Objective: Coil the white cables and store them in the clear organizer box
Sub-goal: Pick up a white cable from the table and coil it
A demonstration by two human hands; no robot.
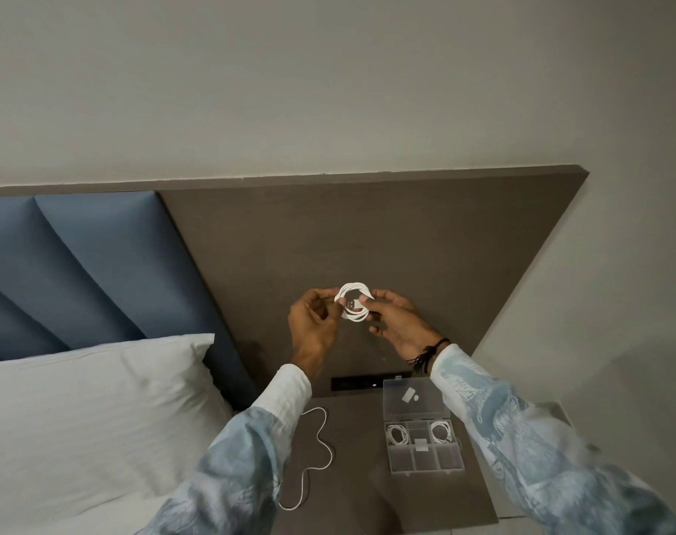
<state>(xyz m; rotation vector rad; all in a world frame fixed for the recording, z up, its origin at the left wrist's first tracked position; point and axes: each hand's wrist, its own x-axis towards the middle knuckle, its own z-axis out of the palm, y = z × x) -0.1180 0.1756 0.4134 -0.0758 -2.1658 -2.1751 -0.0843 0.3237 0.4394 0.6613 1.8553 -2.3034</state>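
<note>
A coiled white cable (354,303) is held up in front of the brown headboard panel, with its plug end lying across the middle of the coil. My left hand (314,327) pinches its left side and my right hand (396,319) pinches its right side. Below, the clear organizer box (425,463) lies open on the brown nightstand (367,496), its lid (415,397) leaning back. Two coiled white cables (397,434) (441,431) sit in its far left and far right compartments. A loose white cable (321,446) snakes across the nightstand's left part.
A white pillow (97,411) and the bed lie left of the nightstand. A blue padded headboard (77,264) is behind the pillow. A dark socket strip (357,383) sits on the panel behind the box. The grey wall is to the right.
</note>
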